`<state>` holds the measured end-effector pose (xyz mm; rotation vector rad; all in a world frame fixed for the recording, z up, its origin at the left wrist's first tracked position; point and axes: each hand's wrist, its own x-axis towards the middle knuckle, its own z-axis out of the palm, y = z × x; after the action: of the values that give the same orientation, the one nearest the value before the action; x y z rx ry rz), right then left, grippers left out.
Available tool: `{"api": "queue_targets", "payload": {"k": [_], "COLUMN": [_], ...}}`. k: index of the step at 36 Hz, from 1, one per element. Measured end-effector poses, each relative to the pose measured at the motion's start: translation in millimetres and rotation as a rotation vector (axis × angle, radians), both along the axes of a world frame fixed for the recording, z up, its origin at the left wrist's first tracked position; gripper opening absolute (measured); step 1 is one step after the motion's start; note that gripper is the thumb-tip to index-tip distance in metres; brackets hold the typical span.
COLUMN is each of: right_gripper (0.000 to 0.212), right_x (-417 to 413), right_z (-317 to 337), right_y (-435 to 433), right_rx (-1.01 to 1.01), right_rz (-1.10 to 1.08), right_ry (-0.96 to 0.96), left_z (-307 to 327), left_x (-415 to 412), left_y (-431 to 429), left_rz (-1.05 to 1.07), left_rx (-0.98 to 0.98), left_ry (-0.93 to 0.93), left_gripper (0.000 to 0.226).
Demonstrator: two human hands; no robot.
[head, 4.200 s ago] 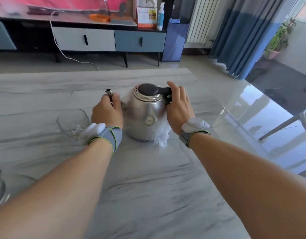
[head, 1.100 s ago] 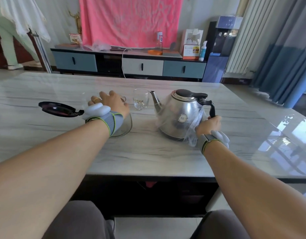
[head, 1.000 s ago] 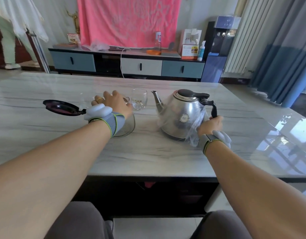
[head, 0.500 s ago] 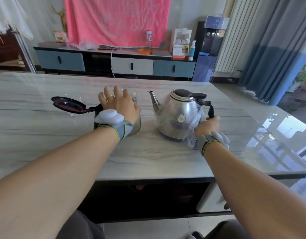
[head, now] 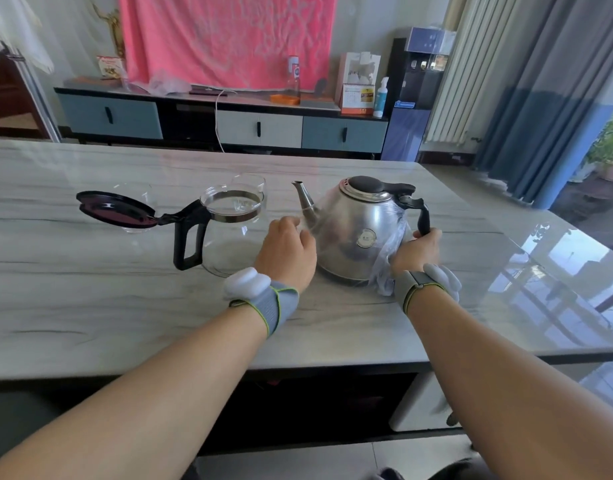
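Note:
A steel kettle (head: 358, 226) with a black lid and thin clear plastic film round its body stands on the marble table (head: 90, 306). My right hand (head: 416, 251) grips the lower end of the kettle's black handle (head: 423, 216), with film bunched beneath it. My left hand (head: 287, 251) rests by the kettle's left side under the spout (head: 303, 197), fingers loosely bent and holding nothing. Left of it stands a glass carafe (head: 229, 233) with a black handle, its dark lid (head: 114, 213) hinged open.
Two small glass cups stand behind the carafe, one cup (head: 249, 181) at its back and another cup (head: 139, 194) behind the open lid. The table's front edge lies under my forearms. A low cabinet (head: 260, 128) and blue curtains (head: 547, 109) stand beyond the table.
My left hand has let go of the carafe and moved right to the kettle's side. My right hand stays on the kettle's handle. The view has shifted slightly.

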<state>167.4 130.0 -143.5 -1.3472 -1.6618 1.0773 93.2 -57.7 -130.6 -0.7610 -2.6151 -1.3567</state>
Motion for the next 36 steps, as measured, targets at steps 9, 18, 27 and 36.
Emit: {"api": "queue_targets", "payload": {"k": [9,18,27,36], "right_gripper": [0.033,0.030,0.043,0.044], "right_x": [3.2,1.0,8.0,12.5], "right_z": [-1.6,-5.9,-4.6,1.7], "right_y": [-1.4,5.3,15.9,9.7], "right_rx": [-0.010,-0.088,-0.232,-0.378], "right_rz": [0.002,-0.013,0.005,0.033], "right_ry": [0.044,0.083,0.050,0.238], "left_z": [13.2,-2.0,-5.9,-4.2], "left_x": [-8.0,-13.8,-15.8,-21.2], "left_y": [34.3,47.4,51.3,50.6], "left_rz": [0.000,0.036,0.038,-0.002], "left_rx": [0.321,0.525,0.512,0.540], "left_ry": [-0.352,-0.457,-0.410,-0.458], "left_gripper": [0.036,0.022,0.026,0.030]}}
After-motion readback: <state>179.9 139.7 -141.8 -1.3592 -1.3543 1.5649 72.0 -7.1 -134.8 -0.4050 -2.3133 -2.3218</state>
